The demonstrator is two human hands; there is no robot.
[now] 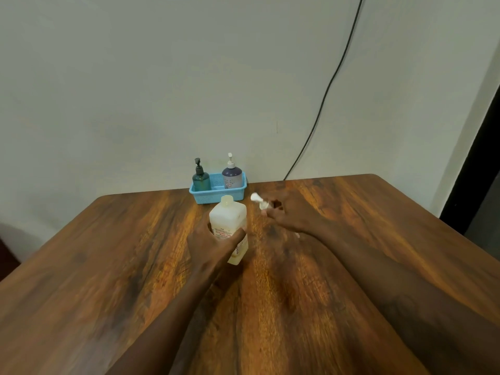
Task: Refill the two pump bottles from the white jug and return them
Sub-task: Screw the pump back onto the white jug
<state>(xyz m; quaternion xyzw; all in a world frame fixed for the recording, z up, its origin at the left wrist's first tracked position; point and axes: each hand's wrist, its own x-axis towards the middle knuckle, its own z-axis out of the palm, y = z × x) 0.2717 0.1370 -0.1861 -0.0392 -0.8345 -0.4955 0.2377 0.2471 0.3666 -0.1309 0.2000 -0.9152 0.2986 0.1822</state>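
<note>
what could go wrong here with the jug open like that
1. The white jug stands uncapped, held only by the left hand; a bump or tilt could spill liquid on the wooden table.
2. The right hand holds the removed white pump top in the air; it may drip or be dropped.
3. Both pump bottles, teal and purple, sit in the blue basket just behind the jug, so reaching over could knock it.

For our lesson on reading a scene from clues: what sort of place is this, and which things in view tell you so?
Probably a plain indoor room, home or office; it is hard to say which. The clues are a wooden table against a bare painted wall, a cable running down that wall, and a small blue basket holding two pump bottles.
</note>
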